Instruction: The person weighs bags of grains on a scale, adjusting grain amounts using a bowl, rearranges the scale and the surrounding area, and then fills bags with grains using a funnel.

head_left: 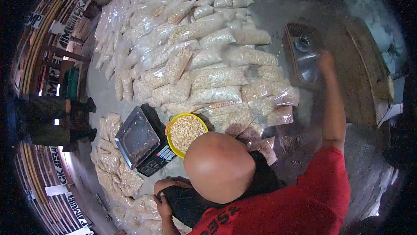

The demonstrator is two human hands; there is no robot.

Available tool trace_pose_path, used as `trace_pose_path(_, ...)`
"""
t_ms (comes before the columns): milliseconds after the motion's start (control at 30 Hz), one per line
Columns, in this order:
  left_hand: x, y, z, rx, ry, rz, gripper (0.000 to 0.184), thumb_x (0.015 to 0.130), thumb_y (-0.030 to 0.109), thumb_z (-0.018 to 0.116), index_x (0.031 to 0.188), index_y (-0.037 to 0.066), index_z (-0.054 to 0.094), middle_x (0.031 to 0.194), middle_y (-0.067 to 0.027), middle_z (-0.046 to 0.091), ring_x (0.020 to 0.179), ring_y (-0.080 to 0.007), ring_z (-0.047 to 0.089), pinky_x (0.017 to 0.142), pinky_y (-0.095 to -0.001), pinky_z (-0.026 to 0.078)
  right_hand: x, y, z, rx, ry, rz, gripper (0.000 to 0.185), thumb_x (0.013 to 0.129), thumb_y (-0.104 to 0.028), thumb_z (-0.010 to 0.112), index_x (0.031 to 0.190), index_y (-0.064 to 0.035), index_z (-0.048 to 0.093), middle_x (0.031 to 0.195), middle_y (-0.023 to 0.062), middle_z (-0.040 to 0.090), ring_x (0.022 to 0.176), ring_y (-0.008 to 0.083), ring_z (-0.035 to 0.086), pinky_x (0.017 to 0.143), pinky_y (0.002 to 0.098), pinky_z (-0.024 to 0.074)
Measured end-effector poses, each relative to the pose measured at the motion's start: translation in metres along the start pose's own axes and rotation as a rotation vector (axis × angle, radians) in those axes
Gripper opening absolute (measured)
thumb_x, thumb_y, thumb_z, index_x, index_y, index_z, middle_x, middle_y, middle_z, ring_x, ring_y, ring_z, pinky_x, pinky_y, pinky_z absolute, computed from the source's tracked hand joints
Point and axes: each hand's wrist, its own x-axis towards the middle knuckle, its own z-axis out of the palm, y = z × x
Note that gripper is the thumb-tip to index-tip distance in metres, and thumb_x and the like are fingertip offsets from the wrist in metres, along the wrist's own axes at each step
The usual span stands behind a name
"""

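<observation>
My left hand (164,207) lies against my bent knee, its fingers stretched out over the leg. My right arm reaches out to the right, where my right hand (325,61) is at the edge of a brown basket (290,57). In that basket are clear plastic bags (309,67) and a round clear jar (302,42). The right hand is blurred, so its grip cannot be made out. In front of me a yellow tub (170,146) holds pale, broken chips (187,131). Beside the tub stands a black digital scale (138,138) with a flat metal pan.
Filled clear bags (217,77) cover much of the floor ahead, and more bags (114,161) lie left of the scale. Another person's legs (52,120) stand at the far left by a slatted wall (47,61). A wooden board (360,57) is at the right.
</observation>
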Motion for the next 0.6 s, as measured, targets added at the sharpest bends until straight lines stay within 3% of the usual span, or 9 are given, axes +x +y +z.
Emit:
trace_pose_path(67, -0.006, 0.011, -0.003, -0.076, 0.003, -0.093, 0.089, 0.102, 0.059, 0.049, 0.16, -0.003, 0.022, 0.159, -0.0328, 0.036, 0.147, -0.043, 0.038, 0.12, -0.0408, 0.03, 0.004, -0.015, -0.021, -0.069, 0.009, -0.015, 0.037, 0.09, -0.034, 0.073, 0.117, -0.0081, 0.073, 0.124, 0.0214, 0.069, 0.112, 0.0397, 0.067, 0.096, 0.0499, 0.0537)
trace_pose_path(167, -0.014, 0.016, -0.005, -0.048, 0.035, -0.059, 0.09, 0.102, 0.058, 0.05, 0.159, -0.005, 0.023, 0.159, -0.0332, 0.034, 0.149, -0.0427, 0.035, 0.12, -0.0406, 0.03, 0.006, -0.041, -0.054, -0.025, 0.128, -0.137, 0.036, 0.092, -0.03, 0.071, 0.12, -0.0084, 0.072, 0.114, 0.0199, 0.073, 0.101, 0.0412, 0.07, 0.091, 0.0493, 0.0563)
trace_pose_path(333, -0.005, -0.012, -0.003, -0.074, 0.102, 0.005, 0.088, 0.1, 0.056, 0.054, 0.156, -0.008, 0.03, 0.157, -0.0338, 0.036, 0.148, -0.0455, 0.035, 0.121, -0.0426, 0.029, -0.027, -0.175, -0.157, 0.563, 0.021, -0.308, 0.027, 0.096, -0.016, 0.062, 0.12, -0.0074, 0.07, 0.1, 0.0091, 0.075, 0.087, 0.0239, 0.073, 0.081, 0.0382, 0.0584)
trace_pose_path(367, 0.0, -0.023, 0.003, -0.028, 0.149, 0.045, 0.088, 0.099, 0.056, 0.055, 0.155, -0.008, 0.033, 0.156, -0.0339, 0.039, 0.146, -0.0469, 0.036, 0.121, -0.0441, 0.029, -0.039, -0.204, -0.165, 0.79, -0.132, -0.338, 0.026, 0.096, -0.012, 0.059, 0.119, -0.0071, 0.071, 0.098, 0.0076, 0.074, 0.084, 0.021, 0.072, 0.08, 0.0365, 0.0583)
trace_pose_path(400, -0.018, 0.012, -0.005, 0.071, 0.225, 0.059, 0.079, 0.095, 0.049, 0.062, 0.149, -0.006, 0.043, 0.148, -0.0339, 0.046, 0.139, -0.0478, 0.042, 0.121, -0.0511, 0.029, -0.053, -0.236, -0.173, 1.008, -0.304, -0.376, 0.026, 0.096, -0.008, 0.057, 0.118, -0.0068, 0.071, 0.096, 0.0062, 0.074, 0.082, 0.0181, 0.071, 0.078, 0.0347, 0.0582)
trace_pose_path(500, -0.019, 0.038, -0.002, 0.202, 0.379, 0.555, 0.066, 0.086, 0.033, 0.075, 0.136, -0.004, 0.054, 0.135, -0.0296, 0.057, 0.131, -0.0462, 0.048, 0.118, -0.0573, 0.028, -0.131, -0.349, -0.207, 1.051, -0.654, -0.649, 0.028, 0.095, -0.007, 0.058, 0.121, -0.0044, 0.068, 0.102, 0.006, 0.07, 0.085, 0.0165, 0.068, 0.079, 0.0343, 0.0576)
trace_pose_path(533, -0.032, 0.083, -0.022, 0.147, 0.135, 0.471, 0.066, 0.087, 0.036, 0.074, 0.136, -0.002, 0.056, 0.134, -0.0287, 0.059, 0.129, -0.045, 0.051, 0.118, -0.0559, 0.03, -0.161, -0.385, -0.217, 1.021, -0.775, -0.731, 0.029, 0.096, -0.01, 0.062, 0.123, -0.0029, 0.067, 0.105, 0.0062, 0.068, 0.088, 0.015, 0.067, 0.08, 0.0334, 0.0568)
trace_pose_path(567, -0.026, 0.079, 0.002, 0.114, 0.32, 0.586, 0.065, 0.089, 0.039, 0.074, 0.138, 0.0, 0.057, 0.137, -0.0276, 0.059, 0.131, -0.0446, 0.051, 0.118, -0.0539, 0.031, -0.193, -0.418, -0.233, 0.984, -0.934, -0.806, 0.03, 0.096, -0.008, 0.061, 0.124, -0.0025, 0.066, 0.106, 0.0057, 0.067, 0.088, 0.0144, 0.067, 0.08, 0.0325, 0.0567)
trace_pose_path(600, -0.028, 0.099, 0.009, -0.101, 0.24, 0.58, 0.066, 0.092, 0.043, 0.07, 0.141, 0.002, 0.055, 0.142, -0.0265, 0.056, 0.134, -0.0448, 0.049, 0.118, -0.0505, 0.034, -0.223, -0.447, -0.246, 0.931, -1.092, -0.875, 0.03, 0.096, -0.006, 0.06, 0.125, -0.0022, 0.066, 0.107, 0.0051, 0.067, 0.088, 0.0138, 0.067, 0.081, 0.0315, 0.0566)
